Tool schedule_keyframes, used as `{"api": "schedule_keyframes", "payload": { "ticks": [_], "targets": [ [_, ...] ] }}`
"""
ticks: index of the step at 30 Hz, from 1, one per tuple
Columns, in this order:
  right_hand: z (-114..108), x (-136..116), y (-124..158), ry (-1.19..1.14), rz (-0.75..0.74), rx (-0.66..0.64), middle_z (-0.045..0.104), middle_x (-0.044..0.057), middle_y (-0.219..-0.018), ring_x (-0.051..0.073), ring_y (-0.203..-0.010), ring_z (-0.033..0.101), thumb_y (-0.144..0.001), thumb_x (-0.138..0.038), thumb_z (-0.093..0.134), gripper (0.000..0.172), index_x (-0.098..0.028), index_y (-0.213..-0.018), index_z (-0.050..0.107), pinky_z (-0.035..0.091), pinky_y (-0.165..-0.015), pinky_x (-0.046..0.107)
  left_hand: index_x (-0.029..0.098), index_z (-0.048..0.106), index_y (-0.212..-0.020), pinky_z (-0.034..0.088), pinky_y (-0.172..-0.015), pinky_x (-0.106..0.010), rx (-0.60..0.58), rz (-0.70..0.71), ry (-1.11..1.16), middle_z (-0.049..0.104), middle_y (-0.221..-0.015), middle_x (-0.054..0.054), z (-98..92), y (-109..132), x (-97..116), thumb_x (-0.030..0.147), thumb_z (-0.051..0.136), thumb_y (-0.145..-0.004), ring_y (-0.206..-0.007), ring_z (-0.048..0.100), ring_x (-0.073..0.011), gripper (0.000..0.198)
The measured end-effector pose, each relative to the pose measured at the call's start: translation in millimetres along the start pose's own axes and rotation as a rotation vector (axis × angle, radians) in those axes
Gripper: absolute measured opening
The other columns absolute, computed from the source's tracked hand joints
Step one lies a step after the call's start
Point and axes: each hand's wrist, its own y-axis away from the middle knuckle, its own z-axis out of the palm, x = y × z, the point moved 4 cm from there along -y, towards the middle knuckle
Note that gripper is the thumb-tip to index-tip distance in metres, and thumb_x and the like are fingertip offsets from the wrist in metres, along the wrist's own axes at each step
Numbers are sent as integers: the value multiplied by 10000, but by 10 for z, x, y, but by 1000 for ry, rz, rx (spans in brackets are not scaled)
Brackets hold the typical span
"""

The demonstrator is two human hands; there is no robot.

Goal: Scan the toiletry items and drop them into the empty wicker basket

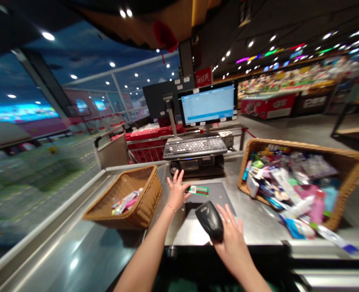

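Note:
In my right hand is a black handheld barcode scanner, held over the metal counter with its head tilted toward the upper left. Several of my right fingers stretch along its side. My left hand, with a thin bracelet at the wrist, pinches the left end of a slim green-edged package carrying a white barcode label. The other left fingers are spread upward. What is inside the package is too small to make out.
To the left, a wicker basket holds a few packaged items. A larger wicker basket lies tipped at the right, its many packaged goods spilling onto the counter. Behind my hands stand a keyboard and a lit monitor.

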Motion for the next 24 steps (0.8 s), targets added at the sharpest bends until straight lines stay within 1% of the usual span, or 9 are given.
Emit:
{"api": "schedule_keyframes", "payload": {
  "ticks": [5, 9, 15, 24],
  "targets": [
    [30, -41, -8, 6, -9, 3, 435, 119, -1500, 362, -1469, 186, -694, -1, 481, 562, -170, -1220, 583, 187, -1096, 722, 257, 718, -922, 82, -1074, -771, 3, -12, -3, 250, -1590, -126, -31, 23, -47, 238, 799, -664, -1478, 130, -383, 271],
    [15, -89, -25, 4, 1, -32, 429, 118, -1506, 364, -1467, 187, -692, 1, 492, 557, -173, -1211, 590, 189, -1100, 717, 262, 717, -934, 84, -1072, -774, 14, -14, -8, 250, -1591, -122, -49, 48, -77, 251, 791, -674, -1479, 132, -380, 270],
    [2, -167, -54, 9, 4, -86, 411, 132, -1515, 374, -1469, 167, -701, 10, 485, 591, -149, -1265, 564, 187, -1098, 722, 273, 711, -971, 86, -1067, -778, 33, -15, -23, 244, -1596, -113, -84, 76, -144, 269, 786, -682, -1480, 131, -381, 298],
    [50, -267, -74, 17, -6, -117, 389, 136, -1527, 369, -1475, 139, -714, 25, 453, 620, -133, -1307, 541, 177, -1111, 712, 272, 714, -966, 105, -1063, -775, 58, -28, -40, 255, -1589, -138, -158, 112, -241, 276, 785, -688, -1478, 137, -383, 288]
  ]
}}
